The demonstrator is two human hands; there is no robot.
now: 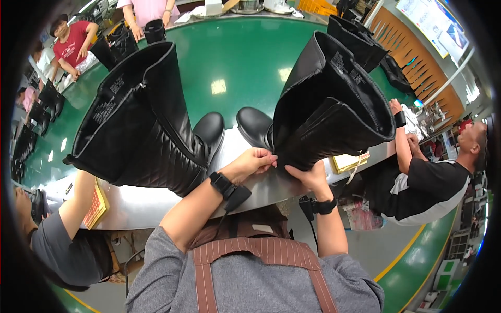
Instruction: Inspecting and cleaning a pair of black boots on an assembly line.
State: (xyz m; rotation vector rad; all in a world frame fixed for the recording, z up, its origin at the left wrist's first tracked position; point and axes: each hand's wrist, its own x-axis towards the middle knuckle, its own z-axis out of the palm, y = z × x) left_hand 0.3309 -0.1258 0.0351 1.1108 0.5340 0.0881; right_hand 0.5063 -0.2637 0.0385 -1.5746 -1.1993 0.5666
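As right hand [314,180] grips boot [326,122], left hand [254,160] pinched, alongside

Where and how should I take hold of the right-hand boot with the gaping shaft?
Likely best: the ankle of the right-hand boot, from the near right side, where the right hand already is. Its wide-open shaft leans right and would probably flex; the ankle is narrower, and the toe points left, clear of that approach.

Head view: one wide fisheye, worn on the person's head. Aim: down and forward, over the apron [224,251] and across the table [235,62]. Range: near to the left hand [255,160] and right hand [311,178], close to centre; far to the board [425,23], upper right, by the dark rim.
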